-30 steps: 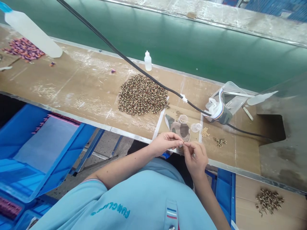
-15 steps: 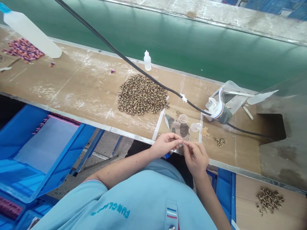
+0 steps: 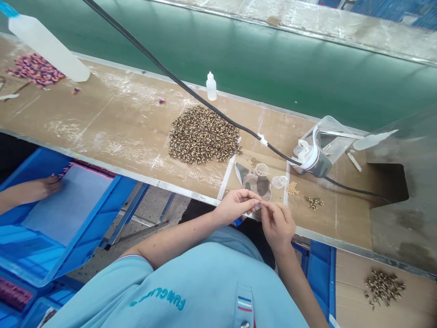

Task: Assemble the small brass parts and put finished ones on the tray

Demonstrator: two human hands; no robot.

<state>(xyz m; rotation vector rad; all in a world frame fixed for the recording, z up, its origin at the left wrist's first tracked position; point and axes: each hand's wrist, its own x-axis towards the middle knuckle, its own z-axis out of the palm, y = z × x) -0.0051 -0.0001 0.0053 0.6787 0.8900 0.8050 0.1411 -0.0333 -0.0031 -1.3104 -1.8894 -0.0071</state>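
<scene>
Tabletop (image 3: 136,125) looks glossy and scuffed beside that heap of curly bits (image 3: 205,136); your left hand (image 3: 235,207) and right hand (image 3: 278,225) pinch narrow, close together (can't tell on what).

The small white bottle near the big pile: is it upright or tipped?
Upright: the small white bottle has its nozzle pointing up.

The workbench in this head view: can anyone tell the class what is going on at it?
The person's left hand and right hand meet fingertip to fingertip at the bench's near edge, pinching something too small to make out. Just beyond lie a large heap of small brown-and-gold pieces, two little clear round containers and a few beige beads. At the far left, a co-worker's hand reaches into a blue crate, beside a row of small pink pieces.
</scene>
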